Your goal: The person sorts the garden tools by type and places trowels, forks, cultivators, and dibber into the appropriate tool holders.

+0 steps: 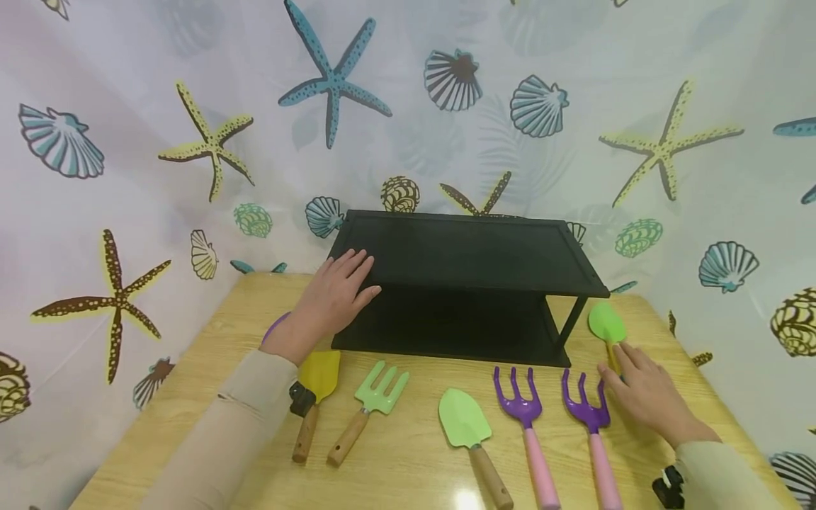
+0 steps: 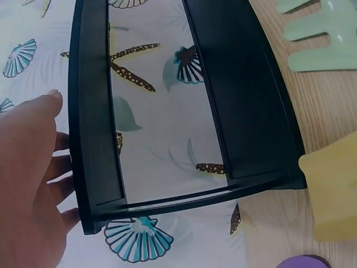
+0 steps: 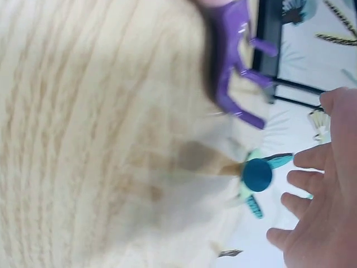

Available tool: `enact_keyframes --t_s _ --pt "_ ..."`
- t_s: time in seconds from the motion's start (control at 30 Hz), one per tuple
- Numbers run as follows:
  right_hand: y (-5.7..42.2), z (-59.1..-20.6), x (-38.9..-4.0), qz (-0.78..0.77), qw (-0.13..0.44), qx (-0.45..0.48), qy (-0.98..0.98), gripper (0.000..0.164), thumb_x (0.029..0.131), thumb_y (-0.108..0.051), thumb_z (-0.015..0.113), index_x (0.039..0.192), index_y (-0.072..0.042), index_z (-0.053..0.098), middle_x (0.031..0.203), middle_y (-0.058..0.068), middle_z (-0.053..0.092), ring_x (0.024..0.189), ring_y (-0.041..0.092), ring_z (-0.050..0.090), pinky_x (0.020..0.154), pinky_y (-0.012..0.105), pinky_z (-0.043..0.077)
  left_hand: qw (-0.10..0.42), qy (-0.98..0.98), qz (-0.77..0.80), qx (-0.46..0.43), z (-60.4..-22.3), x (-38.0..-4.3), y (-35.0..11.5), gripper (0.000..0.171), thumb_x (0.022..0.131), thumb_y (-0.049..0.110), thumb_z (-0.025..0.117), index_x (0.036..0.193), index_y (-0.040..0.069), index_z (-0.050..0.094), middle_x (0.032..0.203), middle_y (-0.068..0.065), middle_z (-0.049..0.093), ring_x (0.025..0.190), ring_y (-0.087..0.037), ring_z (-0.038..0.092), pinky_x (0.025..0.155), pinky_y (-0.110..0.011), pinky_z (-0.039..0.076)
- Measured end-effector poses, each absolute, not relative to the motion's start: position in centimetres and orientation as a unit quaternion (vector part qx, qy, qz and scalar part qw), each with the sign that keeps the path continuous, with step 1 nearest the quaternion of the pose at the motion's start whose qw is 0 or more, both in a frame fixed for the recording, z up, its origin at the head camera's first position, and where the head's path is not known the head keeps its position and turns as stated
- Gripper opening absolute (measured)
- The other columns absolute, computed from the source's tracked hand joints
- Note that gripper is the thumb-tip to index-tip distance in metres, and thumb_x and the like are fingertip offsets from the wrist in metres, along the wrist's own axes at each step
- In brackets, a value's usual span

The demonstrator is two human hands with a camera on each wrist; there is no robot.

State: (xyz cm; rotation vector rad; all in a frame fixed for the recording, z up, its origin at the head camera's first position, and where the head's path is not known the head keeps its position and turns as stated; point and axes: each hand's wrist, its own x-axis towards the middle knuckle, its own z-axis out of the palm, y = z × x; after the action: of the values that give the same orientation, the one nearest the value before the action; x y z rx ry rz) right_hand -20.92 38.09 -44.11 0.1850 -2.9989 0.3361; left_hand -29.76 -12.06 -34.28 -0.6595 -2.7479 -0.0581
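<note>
A black two-tier shelf [image 1: 472,251] stands at the back of the wooden table. My left hand [image 1: 334,297] rests on the left end of its top board, fingers stretched out; in the left wrist view the thumb [image 2: 53,103] is apart from the board. On the right, my right hand [image 1: 650,393] is over the yellow handle of a bright green toy trowel [image 1: 607,322], beside the shelf. The fingers [image 3: 307,181] look loosely bent in the right wrist view, not wrapped round anything; whether they touch the handle is unclear.
Before the shelf lie a yellow trowel [image 1: 320,372], a pale green fork [image 1: 381,391], a pale green trowel [image 1: 464,416] and two purple forks [image 1: 521,407] with pink handles. A purple piece [image 1: 274,327] is mostly hidden behind my left wrist. A seashell-patterned curtain [image 1: 408,142] surrounds the table.
</note>
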Motion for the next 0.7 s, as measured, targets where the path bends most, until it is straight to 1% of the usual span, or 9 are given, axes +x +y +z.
enact_keyframes --t_s 0.1,0.23,0.37,0.4,0.5,0.7 --pt "38.6 -44.9 -21.8 0.103 0.066 0.075 -0.99 0.063 0.097 -0.038 0.027 0.136 0.012 0.024 0.136 0.036 0.025 0.121 0.054 0.026 0.093 0.067 0.022 0.148 -0.962 -0.008 -0.231 -34.1 -30.4 -12.1 0.064 0.091 0.054 0.032 0.142 0.015 0.028 0.147 -0.007 0.027 0.137 -0.025 0.021 0.111 -0.048 0.019" --pt "39.1 -45.4 -22.7 0.093 0.06 0.075 -0.991 0.06 0.098 -0.034 0.026 0.134 0.013 0.026 0.135 0.037 0.025 0.12 0.053 0.027 0.094 0.066 0.023 0.139 -0.961 0.004 -0.237 -34.2 -30.8 -12.2 0.064 0.091 0.055 0.026 0.141 0.016 0.029 0.147 -0.006 0.029 0.136 -0.023 0.025 0.111 -0.047 0.02" --pt "39.6 -45.9 -23.1 0.078 0.053 0.08 -0.992 0.055 0.098 -0.027 0.029 0.133 0.015 0.027 0.135 0.037 0.025 0.12 0.053 0.027 0.096 0.064 0.025 0.174 -0.952 -0.002 -0.253 -34.7 -31.0 -12.4 0.057 0.092 0.047 0.032 0.14 0.015 0.033 0.144 -0.007 0.034 0.134 -0.022 0.03 0.11 -0.046 0.023" --pt "39.7 -46.1 -23.2 0.073 0.055 0.085 -0.992 0.054 0.098 -0.025 0.03 0.132 0.016 0.027 0.134 0.038 0.025 0.12 0.053 0.027 0.097 0.063 0.025 0.186 -0.948 -0.008 -0.258 -34.9 -31.1 -12.4 0.054 0.093 0.044 0.036 0.139 0.015 0.035 0.143 -0.007 0.035 0.133 -0.023 0.031 0.109 -0.045 0.024" --pt "39.9 -46.6 -23.5 0.071 0.067 0.102 -0.99 0.05 0.097 -0.019 0.033 0.13 0.018 0.028 0.133 0.04 0.026 0.119 0.054 0.029 0.096 0.062 0.027 0.206 -0.942 -0.016 -0.263 -35.3 -31.3 -12.5 0.052 0.093 0.04 0.04 0.138 0.015 0.036 0.142 -0.009 0.037 0.133 -0.023 0.032 0.109 -0.044 0.025" --pt "40.2 -47.6 -23.8 0.092 0.076 0.104 -0.987 0.047 0.095 -0.011 0.036 0.13 0.019 0.027 0.13 0.042 0.026 0.115 0.056 0.031 0.094 0.062 0.031 0.203 -0.946 -0.019 -0.25 -35.7 -31.4 -12.3 0.053 0.093 0.041 0.038 0.139 0.015 0.034 0.143 -0.008 0.035 0.133 -0.023 0.031 0.11 -0.043 0.024"
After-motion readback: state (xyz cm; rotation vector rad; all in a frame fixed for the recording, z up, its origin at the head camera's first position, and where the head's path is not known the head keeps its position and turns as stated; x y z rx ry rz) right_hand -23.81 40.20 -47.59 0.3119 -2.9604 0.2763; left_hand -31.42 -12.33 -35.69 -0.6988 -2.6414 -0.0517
